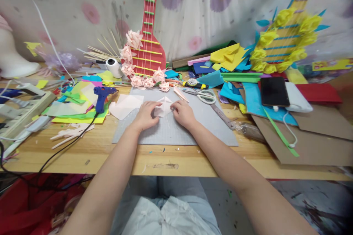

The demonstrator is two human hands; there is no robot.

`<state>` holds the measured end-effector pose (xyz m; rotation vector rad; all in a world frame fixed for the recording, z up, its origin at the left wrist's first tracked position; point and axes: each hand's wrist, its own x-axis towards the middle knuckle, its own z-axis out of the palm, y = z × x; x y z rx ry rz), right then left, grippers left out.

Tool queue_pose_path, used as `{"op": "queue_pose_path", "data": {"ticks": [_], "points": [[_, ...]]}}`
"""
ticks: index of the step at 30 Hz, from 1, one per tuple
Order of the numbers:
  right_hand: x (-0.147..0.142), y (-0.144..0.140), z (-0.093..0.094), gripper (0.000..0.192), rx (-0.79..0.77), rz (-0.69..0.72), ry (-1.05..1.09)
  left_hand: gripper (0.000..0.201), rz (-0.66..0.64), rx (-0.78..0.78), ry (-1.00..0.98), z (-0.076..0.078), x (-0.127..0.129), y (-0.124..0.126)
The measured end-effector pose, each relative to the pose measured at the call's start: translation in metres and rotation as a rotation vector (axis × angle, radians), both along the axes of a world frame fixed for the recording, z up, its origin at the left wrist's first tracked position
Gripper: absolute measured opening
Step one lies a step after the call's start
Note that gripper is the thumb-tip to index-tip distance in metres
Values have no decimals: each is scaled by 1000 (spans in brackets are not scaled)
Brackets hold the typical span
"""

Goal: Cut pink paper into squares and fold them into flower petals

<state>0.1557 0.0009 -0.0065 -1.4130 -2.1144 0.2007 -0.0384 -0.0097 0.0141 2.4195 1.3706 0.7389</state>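
Observation:
A small folded piece of pale pink paper (164, 109) lies on the grey cutting mat (173, 136), with creases showing across it. My left hand (146, 116) holds its left edge between thumb and curled fingers. On the opposite side, my right hand (183, 113) grips the right edge, its thumb and fingertips close together. Just behind the fingers lie a folded pink strip (181, 94) and a pink paper rose (164, 87). Another pale sheet (127, 105) rests left of my left hand.
A blue glue gun (100, 99) stands at left by coloured paper. Scissors (206, 96), a metal ruler (222, 115) and a yellow-black cutter (195, 83) lie at right. Behind stands a red paper lute (150, 49); a yellow one (286, 40) stands right. A phone (275, 91) rests near cardboard.

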Motion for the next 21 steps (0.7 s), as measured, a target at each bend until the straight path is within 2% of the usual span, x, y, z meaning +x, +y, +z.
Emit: {"op": "queue_pose_path", "data": {"ticks": [5, 14, 18, 21], "points": [[-3, -3, 4, 20, 35, 25, 7, 50, -23, -65, 73, -8, 1, 2], [-8, -11, 10, 13, 62, 235, -38, 31, 44, 59, 100, -8, 15, -1], [-12, -13, 11, 13, 30, 242, -69, 29, 73, 91, 119, -10, 20, -1], [-12, -13, 11, 11, 13, 240, -96, 32, 77, 39, 65, -11, 15, 2]]}}
